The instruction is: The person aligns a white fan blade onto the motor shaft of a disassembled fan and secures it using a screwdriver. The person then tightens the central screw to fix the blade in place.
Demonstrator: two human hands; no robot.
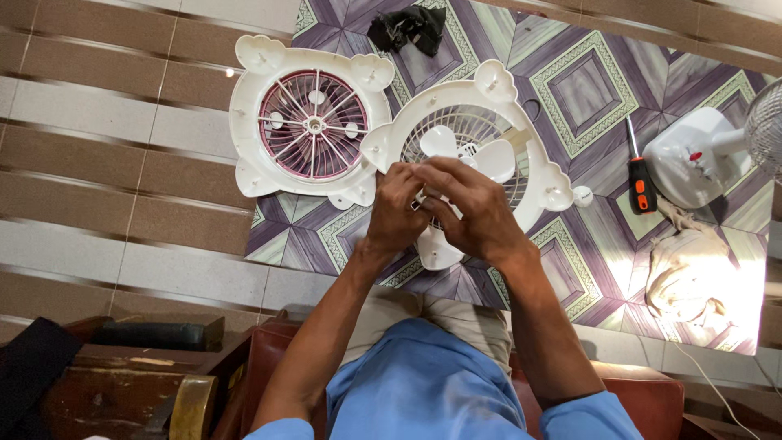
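Note:
Both my hands meet over a white fan housing [521, 122] with white blades [440, 140] that lies on a patterned mat [586, 90]. My left hand [393, 210] and my right hand [468, 208] pinch a small dark part together, just above the fan's hub. The part is mostly hidden by my fingers. A second white fan cover with a pink grille [314, 124] lies to the left, touching the housing.
An orange and black screwdriver [640, 181] lies on the mat at right, next to a white fan base [692, 159] and a beige cloth [684, 273]. A black cloth [407, 28] is at the top. Striped floor tiles on the left, wooden furniture [122, 383] below.

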